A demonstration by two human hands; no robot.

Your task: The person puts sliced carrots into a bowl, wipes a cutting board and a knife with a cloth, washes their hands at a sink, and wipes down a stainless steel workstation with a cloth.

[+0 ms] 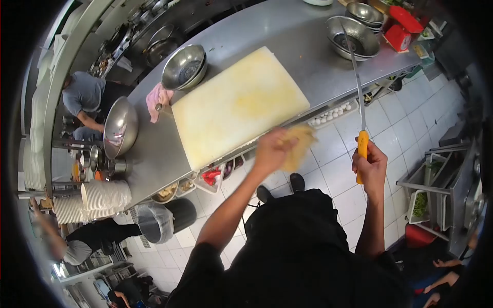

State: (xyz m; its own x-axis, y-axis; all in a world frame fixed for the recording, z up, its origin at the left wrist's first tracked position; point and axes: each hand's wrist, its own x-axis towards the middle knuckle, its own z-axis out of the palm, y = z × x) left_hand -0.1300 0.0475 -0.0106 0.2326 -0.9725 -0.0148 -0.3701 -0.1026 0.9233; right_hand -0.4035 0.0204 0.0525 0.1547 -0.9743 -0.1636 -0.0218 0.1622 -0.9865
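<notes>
My left hand (273, 152) is closed around a yellowish cloth (302, 146), slightly blurred, just off the near edge of the table. In my right hand (374, 167) is the yellow handle of a long knife (362, 139). Its narrow blade points up and away, its tip in line with a metal bowl at the far right. A white cutting board (231, 108) with yellow stains lies on the steel table in front of me, beyond my left hand. Neither hand touches the board.
Metal bowls (181, 65) stand behind the board, beside a pink cloth (158, 100). A red scale (400, 32) is at the far right. Stacked white plates (107, 197) and a lined bin (154, 223) stand left. Eggs (331, 114) sit below the table edge. Other people work at left and lower right.
</notes>
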